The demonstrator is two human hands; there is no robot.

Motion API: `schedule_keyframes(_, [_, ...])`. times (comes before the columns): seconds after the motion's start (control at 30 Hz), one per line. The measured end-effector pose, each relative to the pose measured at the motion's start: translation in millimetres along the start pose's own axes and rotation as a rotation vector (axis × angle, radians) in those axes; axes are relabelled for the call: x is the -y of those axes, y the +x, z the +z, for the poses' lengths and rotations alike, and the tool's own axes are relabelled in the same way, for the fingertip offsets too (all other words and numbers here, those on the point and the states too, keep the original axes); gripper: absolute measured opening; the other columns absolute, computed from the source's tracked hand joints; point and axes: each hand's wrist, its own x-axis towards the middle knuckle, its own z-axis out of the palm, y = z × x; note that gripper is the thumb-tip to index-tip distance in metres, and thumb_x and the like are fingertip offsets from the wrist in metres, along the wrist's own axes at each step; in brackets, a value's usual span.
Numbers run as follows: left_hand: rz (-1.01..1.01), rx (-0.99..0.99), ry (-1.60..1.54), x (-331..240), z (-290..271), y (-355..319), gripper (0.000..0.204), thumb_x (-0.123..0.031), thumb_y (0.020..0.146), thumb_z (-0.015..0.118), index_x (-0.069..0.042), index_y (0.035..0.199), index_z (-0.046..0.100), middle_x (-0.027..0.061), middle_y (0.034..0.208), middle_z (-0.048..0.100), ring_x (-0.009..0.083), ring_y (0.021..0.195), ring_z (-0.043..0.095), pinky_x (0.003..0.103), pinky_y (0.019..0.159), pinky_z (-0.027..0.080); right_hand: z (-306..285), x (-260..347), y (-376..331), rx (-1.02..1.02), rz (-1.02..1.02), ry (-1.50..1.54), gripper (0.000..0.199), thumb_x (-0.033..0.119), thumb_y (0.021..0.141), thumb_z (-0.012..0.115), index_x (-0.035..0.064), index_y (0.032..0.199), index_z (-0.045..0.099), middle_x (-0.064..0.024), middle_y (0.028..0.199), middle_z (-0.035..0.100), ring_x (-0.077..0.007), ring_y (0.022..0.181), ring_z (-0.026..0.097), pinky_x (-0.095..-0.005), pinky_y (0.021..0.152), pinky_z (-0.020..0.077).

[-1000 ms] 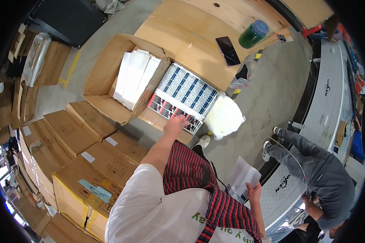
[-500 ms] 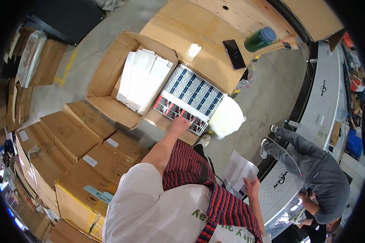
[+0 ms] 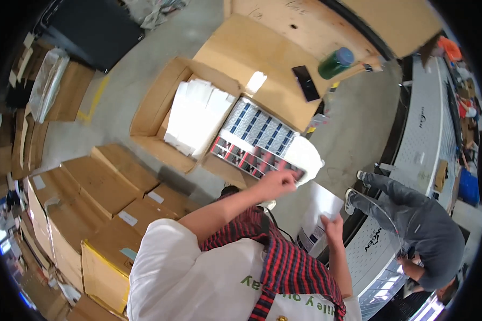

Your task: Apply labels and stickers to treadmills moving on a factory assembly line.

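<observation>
My left hand [image 3: 279,184] is at the front right corner of an open cardboard box [image 3: 227,170] packed with small packages. Its fingers are pinched together. A blurred dark red strip shows beside the fingertips, but whether they hold it I cannot make out. The front row [image 3: 238,155] has red and black faces; behind it stand several rows of blue and silver packages [image 3: 257,125]. Off to the right, my right hand [image 3: 333,227] is closed on the edge of a white sheet [image 3: 324,200] with dark blue and silver printing at its lower end.
A carton [image 3: 144,115] with white card pieces [image 3: 195,115] adjoins on the left. A white bundle [image 3: 309,155] sits at the right. Beyond are a phone [image 3: 305,83] and green bottle [image 3: 336,63]. Stacked cartons [image 3: 91,187] stand left; a person in grey [image 3: 426,230] bends beside a conveyor [image 3: 423,123].
My left hand has moved right and nearer me, from the middle of the red and black row to its right end. My right hand still holds the sheet, now slightly higher.
</observation>
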Motion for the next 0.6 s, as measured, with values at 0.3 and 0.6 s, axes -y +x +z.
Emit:
schedule_keyframes(0.3, [0.671, 0.747, 0.458, -81.5, 95.2, -16.3, 0.012, -0.015, 0.068, 0.062, -0.006, 0.062, 0.056, 0.0142, 0.127, 0.041, 0.0399, 0.123, 0.023, 0.052, 0.098, 0.024, -21.0, 45.8, -66.1, -0.032, -0.043, 0.915, 0.029, 0.011, 0.084, 0.053, -0.0013, 0.109, 0.049, -0.0089, 0.097, 0.06, -0.0184, 0.085, 0.06, -0.0309, 0.073, 0.0496])
schedule_keyframes(0.6, [0.777, 0.507, 0.349, -105.6, 189.3, -14.0, 0.043, -0.017, 0.062, 0.072, -0.009, 0.101, 0.055, 0.0132, 0.118, 0.046, 0.0265, 0.111, 0.044, 0.037, 0.095, 0.032, -80.8, -30.4, -158.9, -0.514, -0.325, 0.75, 0.031, -0.001, 0.074, 0.062, -0.0027, 0.104, 0.054, -0.0081, 0.096, 0.06, -0.0155, 0.084, 0.058, -0.0286, 0.075, 0.0471])
